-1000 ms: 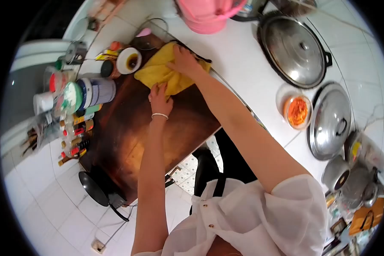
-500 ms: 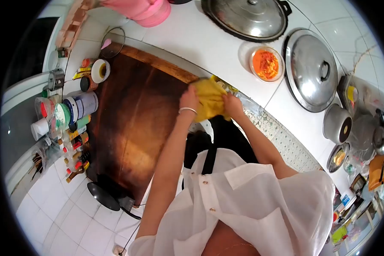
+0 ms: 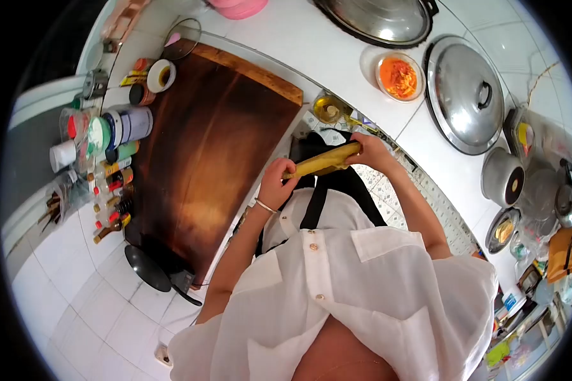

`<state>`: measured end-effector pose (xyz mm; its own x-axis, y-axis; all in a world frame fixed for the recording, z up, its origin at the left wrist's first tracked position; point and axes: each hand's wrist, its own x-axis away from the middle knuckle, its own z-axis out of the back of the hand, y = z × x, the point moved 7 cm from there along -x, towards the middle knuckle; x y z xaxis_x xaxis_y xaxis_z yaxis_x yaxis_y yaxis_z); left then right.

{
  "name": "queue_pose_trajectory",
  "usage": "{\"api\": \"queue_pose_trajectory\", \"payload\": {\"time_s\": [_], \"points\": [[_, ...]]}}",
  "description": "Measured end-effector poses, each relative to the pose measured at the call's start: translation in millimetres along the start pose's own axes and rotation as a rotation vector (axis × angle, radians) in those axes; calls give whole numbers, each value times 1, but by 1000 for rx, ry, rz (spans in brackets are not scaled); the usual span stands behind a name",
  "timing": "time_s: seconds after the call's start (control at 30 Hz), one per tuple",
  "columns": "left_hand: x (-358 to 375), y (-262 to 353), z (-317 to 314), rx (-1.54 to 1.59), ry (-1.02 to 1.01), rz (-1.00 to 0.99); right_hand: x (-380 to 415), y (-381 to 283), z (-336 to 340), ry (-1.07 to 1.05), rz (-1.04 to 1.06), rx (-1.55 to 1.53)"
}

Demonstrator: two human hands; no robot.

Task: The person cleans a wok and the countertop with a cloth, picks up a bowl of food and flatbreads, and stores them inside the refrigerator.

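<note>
Now both hands, left hand point(image 3: 276, 184), right hand point(image 3: 370, 152), stretch yellow cloth point(image 3: 324, 162) taut.

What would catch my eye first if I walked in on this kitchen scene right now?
Probably the yellow cloth, stretched between the left hand and right hand in front of the person's chest, off the counter. Next, the big dark wooden board on the white counter, with bottles and jars crowded along its left edge. To the right sit shiny pot lids and a bowl of orange food.

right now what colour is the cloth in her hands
Yellow; the cloth shows best in the head view.
</note>
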<state>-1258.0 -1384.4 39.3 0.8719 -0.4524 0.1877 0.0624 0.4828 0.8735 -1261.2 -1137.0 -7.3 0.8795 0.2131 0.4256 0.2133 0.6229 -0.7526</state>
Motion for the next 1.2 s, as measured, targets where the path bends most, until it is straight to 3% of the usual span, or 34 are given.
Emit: {"api": "queue_pose_trajectory", "payload": {"time_s": [0.1, 0.17, 0.23, 0.33, 0.37, 0.43, 0.47, 0.5, 0.57, 0.6, 0.67, 0.7, 0.77, 0.8, 0.87, 0.9, 0.97, 1.03, 1.1, 1.17, 1.2], "points": [[14, -9, 18, 41, 10, 74, 4, -43, 18, 8, -41, 42], [28, -5, 36, 148, 143, 13, -12, -78, 18, 13, 108, 100], [41, -12, 62, 94, 290, -5, -33, -109, 22, 125, 28, 157], [50, -52, 104, -61, 525, -43, -89, -171, -2, 298, 315, 329], [49, -86, 117, -74, 574, 60, -109, -189, -14, 329, 387, 330], [46, -125, 149, -254, 733, 158, -153, -191, -47, 308, 428, 258], [47, -129, 164, -433, 849, 151, -170, -179, -66, 261, 356, 455], [45, -137, 171, -423, 848, 143, -181, -166, -82, 217, 280, 645], [45, -150, 184, -439, 959, 144, -181, -146, -99, 175, 219, 654], [43, -156, 178, -424, 960, 144, -179, -132, -106, 120, 163, 658], [24, -179, 126, -457, 364, 275, -165, -120, -106, 168, 221, 705], [28, -176, 109, -444, 358, 271, -156, -117, -103, 224, 291, 737], [37, -161, 72, -735, 175, 276, -146, -101, -98, 204, 209, 802], [37, -166, 71, -731, 181, 269, -148, -94, -93, 192, 143, 856], [54, -181, 91, -746, 396, 496, -149, -91, -92, 203, 132, 854], [57, -188, 97, -753, 406, 509, -152, -92, -95, 213, 130, 843], [46, -186, 114, -798, 238, 516, -159, -102, -99, 291, 64, 764], [33, -204, 143, -809, 286, 520, -166, -126, -109, 281, 117, 759], [19, -236, 186, -630, 682, 507, -186, -142, -119, 203, 122, 784], [8, -256, 238, -474, 914, 576, -205, -151, -120, 119, 46, 836], [-1, -269, 262, -516, 888, 561, -212, -156, -117, 115, 35, 822]]}}
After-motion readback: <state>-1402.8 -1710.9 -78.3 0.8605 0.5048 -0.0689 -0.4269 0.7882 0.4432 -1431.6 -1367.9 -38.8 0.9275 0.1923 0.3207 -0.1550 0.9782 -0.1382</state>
